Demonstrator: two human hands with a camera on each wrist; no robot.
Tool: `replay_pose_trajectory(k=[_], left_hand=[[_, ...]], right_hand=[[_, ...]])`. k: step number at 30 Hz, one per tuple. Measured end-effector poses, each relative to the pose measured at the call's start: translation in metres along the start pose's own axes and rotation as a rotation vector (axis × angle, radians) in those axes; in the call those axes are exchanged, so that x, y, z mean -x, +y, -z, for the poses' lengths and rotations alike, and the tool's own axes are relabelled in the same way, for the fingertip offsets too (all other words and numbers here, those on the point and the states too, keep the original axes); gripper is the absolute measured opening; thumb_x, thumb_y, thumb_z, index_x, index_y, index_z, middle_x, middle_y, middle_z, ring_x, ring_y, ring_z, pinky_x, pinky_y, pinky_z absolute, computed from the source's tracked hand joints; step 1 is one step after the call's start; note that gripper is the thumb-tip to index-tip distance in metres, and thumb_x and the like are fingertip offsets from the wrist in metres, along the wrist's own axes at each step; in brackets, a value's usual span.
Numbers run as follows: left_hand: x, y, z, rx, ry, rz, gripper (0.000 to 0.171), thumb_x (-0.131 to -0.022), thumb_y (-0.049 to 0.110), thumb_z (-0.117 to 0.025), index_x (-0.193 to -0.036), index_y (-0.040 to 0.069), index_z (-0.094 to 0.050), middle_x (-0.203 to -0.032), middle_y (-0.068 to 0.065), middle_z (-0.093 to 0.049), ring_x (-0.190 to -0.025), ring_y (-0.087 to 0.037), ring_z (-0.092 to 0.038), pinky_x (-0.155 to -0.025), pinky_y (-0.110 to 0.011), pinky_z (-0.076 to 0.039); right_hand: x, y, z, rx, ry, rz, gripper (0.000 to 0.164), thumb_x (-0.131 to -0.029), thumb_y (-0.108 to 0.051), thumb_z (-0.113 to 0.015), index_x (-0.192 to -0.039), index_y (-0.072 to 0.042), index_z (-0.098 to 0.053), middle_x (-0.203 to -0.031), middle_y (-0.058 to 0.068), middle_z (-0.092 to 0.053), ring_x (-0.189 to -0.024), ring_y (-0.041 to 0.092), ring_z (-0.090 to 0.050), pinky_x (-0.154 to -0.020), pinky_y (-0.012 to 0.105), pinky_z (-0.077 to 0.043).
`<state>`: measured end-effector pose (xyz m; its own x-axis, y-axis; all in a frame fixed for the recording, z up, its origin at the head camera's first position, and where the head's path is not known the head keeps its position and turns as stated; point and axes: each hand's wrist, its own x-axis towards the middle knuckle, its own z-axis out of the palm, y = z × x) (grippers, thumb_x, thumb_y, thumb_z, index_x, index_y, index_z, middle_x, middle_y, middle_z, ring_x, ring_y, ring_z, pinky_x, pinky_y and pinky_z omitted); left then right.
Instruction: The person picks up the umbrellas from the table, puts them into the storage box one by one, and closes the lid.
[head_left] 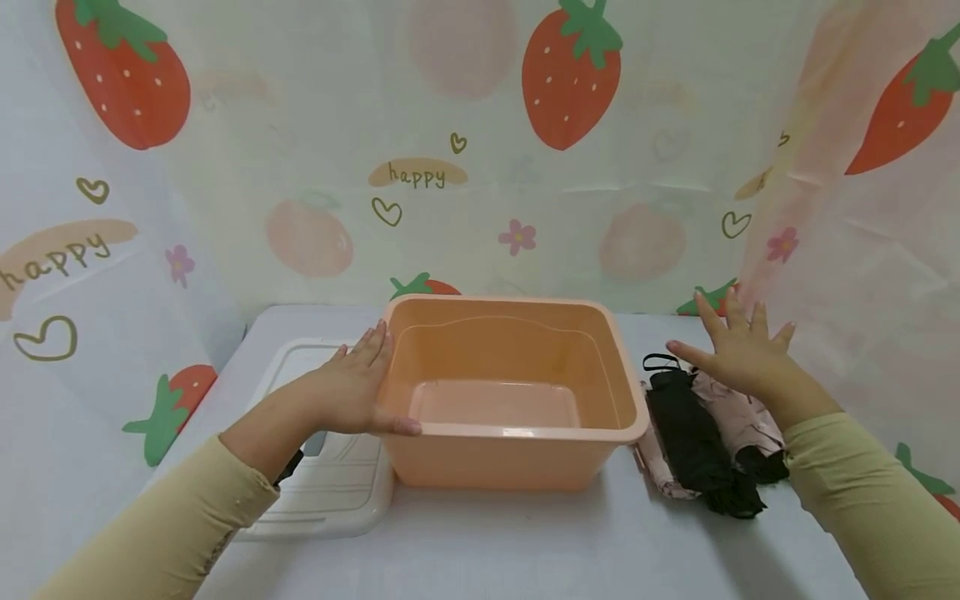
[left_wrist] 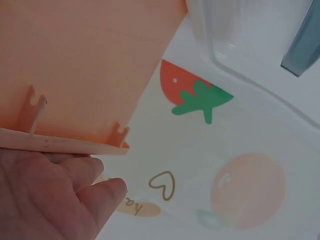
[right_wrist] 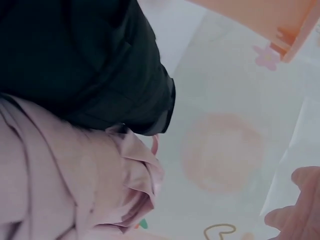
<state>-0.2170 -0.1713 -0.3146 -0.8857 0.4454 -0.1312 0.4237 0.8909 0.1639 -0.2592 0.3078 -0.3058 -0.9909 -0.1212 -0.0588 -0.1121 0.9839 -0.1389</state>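
White table (head_left: 510, 546) carries a peach bin (head_left: 498, 460) mid-surface, a pale lid (head_left: 348, 483) toward its left edge, black and pink bundles (head_left: 684, 429) toward its right. Left hand (head_left: 347, 390), fingers straight, touches the bin's left rim; right hand (head_left: 742, 354) hovers by the bundles, widely spread.

- Your left sleeve (head_left: 161, 518) and right sleeve (head_left: 855, 492) make 2 of a kind: plain, pale yellow-khaki cloth reaching close to the wrists.
- Your left cuff (head_left: 262, 483) has soft creases; along that sleeve's underside shows 1 dark, mottled patch (head_left: 220, 547), too small to make out.
- You have 1 small black piece (head_left: 291, 467) at your left wrist, mostly hidden by the arm.
- Your right cuff (head_left: 813, 427) bunches into fine wrinkles.
- Your left hand (head_left: 348, 385) and right hand (head_left: 746, 354) are bare, with short nails; your right shows all 5 digits.
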Motion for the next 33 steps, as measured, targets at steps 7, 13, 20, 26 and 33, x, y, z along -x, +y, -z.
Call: replay_pose_trajectory(k=[7, 13, 20, 26, 33], left_hand=[[0.0, 0.001, 0.002, 0.0, -0.007, -0.001, 0.135, -0.059, 0.088, -0.044, -0.142, -0.009, 0.0, -0.149, -0.024, 0.008, -0.138, -0.037, 0.001, -0.106, -0.057, -0.011], [-0.001, 0.0, 0.0, 0.02, -0.013, 0.007, 0.137, -0.057, 0.088, -0.045, -0.142, -0.008, 0.001, -0.15, -0.022, 0.009, -0.138, -0.037, 0.002, -0.107, -0.056, -0.011], [-0.001, 0.0, -0.001, 0.025, -0.014, 0.003, 0.137, -0.058, 0.088, -0.046, -0.142, -0.009, 0.001, -0.15, -0.023, 0.009, -0.138, -0.037, 0.002, -0.107, -0.056, -0.011], [0.0, 0.0, 0.0, 0.032, -0.019, 0.006, 0.137, -0.058, 0.087, -0.047, -0.142, -0.009, 0.002, -0.15, -0.022, 0.01, -0.138, -0.037, 0.003, -0.107, -0.055, -0.012], [0.0, 0.001, 0.0, 0.062, -0.021, 0.014, 0.137, -0.057, 0.086, -0.049, -0.142, -0.008, 0.003, -0.15, -0.022, 0.01, -0.138, -0.036, 0.004, -0.107, -0.055, -0.011]], right_hand=[[0.0, 0.006, 0.011, 0.007, -0.042, 0.013, 0.098, -0.081, -0.074, -0.036, -0.145, -0.019, 0.014, -0.144, 0.033, 0.014, -0.122, 0.057, 0.022, -0.079, 0.078, 0.014], [0.004, 0.022, 0.018, -0.07, -0.075, 0.022, 0.096, -0.084, -0.068, -0.039, -0.145, -0.016, 0.015, -0.143, 0.036, 0.006, -0.125, 0.059, 0.012, -0.083, 0.078, 0.007], [0.006, 0.048, 0.019, -0.291, -0.056, 0.108, 0.09, -0.093, -0.047, -0.045, -0.142, -0.004, 0.017, -0.145, 0.034, 0.009, -0.131, 0.051, 0.009, -0.098, 0.068, -0.003], [0.016, 0.062, 0.015, -0.439, -0.107, 0.054, 0.087, -0.093, -0.047, -0.044, -0.144, -0.01, 0.015, -0.147, 0.03, 0.011, -0.131, 0.051, 0.008, -0.095, 0.071, -0.006], [0.029, 0.081, 0.006, -0.513, -0.132, -0.016, 0.082, -0.095, -0.048, -0.038, -0.145, -0.005, 0.009, -0.145, 0.034, 0.004, -0.127, 0.058, -0.002, -0.09, 0.072, -0.015]])
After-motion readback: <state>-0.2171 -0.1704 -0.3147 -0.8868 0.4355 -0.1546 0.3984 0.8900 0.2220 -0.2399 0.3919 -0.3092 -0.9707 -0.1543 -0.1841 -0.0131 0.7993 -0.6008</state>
